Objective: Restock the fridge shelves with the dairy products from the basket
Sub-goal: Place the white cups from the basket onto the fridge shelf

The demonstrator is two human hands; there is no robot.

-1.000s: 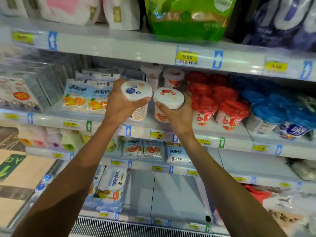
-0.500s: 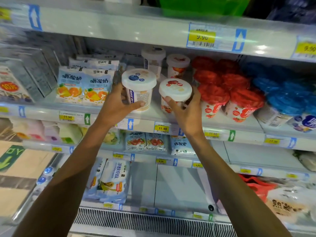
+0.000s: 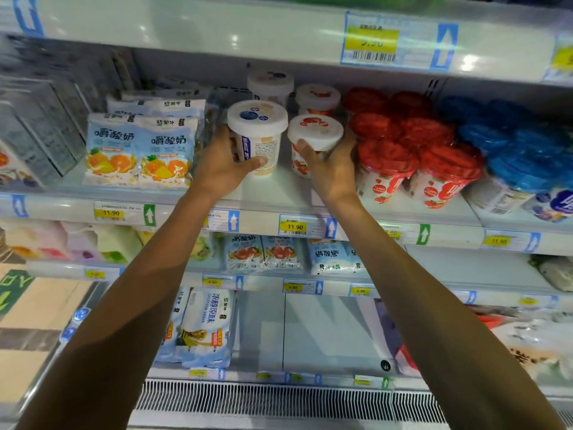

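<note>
Centre frame: left hand grips blueberry-lid tub; right hand grips strawberry-lid tub, both on the shelf.

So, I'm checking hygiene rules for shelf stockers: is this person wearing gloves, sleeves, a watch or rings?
Nothing worn shows. The left hand and right hand are bare, with no gloves, and no rings on the fingers in view. Both forearms are uncovered from wrist to the bottom edge of the picture: no sleeves, watch or bracelet. Any sleeve would begin higher up, out of view.
</note>
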